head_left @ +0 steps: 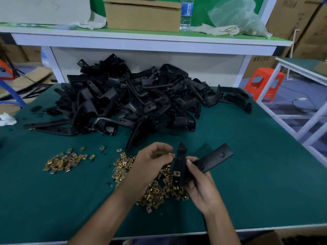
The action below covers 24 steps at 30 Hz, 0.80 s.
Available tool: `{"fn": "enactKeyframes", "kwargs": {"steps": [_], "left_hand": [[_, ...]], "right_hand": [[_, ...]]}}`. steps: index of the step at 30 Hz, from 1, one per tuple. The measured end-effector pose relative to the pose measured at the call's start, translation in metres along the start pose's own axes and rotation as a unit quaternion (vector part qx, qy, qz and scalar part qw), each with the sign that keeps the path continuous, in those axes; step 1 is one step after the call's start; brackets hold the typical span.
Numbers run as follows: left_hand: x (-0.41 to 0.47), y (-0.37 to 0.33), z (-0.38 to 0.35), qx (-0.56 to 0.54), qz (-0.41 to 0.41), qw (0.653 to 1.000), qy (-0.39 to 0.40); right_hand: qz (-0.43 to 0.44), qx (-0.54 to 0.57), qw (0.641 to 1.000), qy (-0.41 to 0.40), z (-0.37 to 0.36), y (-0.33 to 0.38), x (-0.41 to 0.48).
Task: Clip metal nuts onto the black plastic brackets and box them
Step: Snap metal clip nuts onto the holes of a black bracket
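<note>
My right hand (200, 184) grips a black plastic bracket (212, 160) above the green table (247, 174); one brass-coloured metal nut (176, 173) sits clipped on its lower end. My left hand (150, 163) pinches another small nut (170, 154) at the fingertips, right beside the bracket's upright part. Under both hands lies a spread of loose metal nuts (155, 193). A second, smaller pile of nuts (65, 160) lies to the left. A big heap of black brackets (134, 99) fills the back of the table.
A white shelf (141, 41) above the heap carries a cardboard box (143, 15), a water bottle (186, 14), rags and a plastic bag. An orange stool (263, 84) and a white frame stand to the right. A cardboard box edge (263, 238) shows below the table's front edge.
</note>
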State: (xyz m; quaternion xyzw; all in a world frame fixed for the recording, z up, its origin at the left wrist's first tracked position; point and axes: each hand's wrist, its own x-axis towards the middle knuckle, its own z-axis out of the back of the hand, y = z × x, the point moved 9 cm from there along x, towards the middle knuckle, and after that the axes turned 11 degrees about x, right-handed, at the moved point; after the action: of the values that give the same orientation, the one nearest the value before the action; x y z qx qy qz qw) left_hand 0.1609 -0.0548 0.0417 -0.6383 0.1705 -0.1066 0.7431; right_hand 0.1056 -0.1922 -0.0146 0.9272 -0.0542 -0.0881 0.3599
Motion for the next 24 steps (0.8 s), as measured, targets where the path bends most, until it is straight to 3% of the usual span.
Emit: {"fn": "enactKeyframes", "kwargs": {"steps": [8, 17, 24], "left_hand": [[0.002, 0.008, -0.001, -0.031, 0.039, 0.998, 0.029], [-0.002, -0.002, -0.005, -0.008, 0.044, 0.99, 0.137], [-0.017, -0.015, -0.035, 0.072, -0.002, 0.97, 0.231]], "right_hand": [[0.007, -0.014, 1.0, 0.005, 0.002, -0.003, 0.002], [-0.011, -0.094, 0.995, 0.018, -0.006, -0.007, -0.002], [0.027, -0.097, 0.993, -0.06, 0.007, 0.01, -0.058]]}}
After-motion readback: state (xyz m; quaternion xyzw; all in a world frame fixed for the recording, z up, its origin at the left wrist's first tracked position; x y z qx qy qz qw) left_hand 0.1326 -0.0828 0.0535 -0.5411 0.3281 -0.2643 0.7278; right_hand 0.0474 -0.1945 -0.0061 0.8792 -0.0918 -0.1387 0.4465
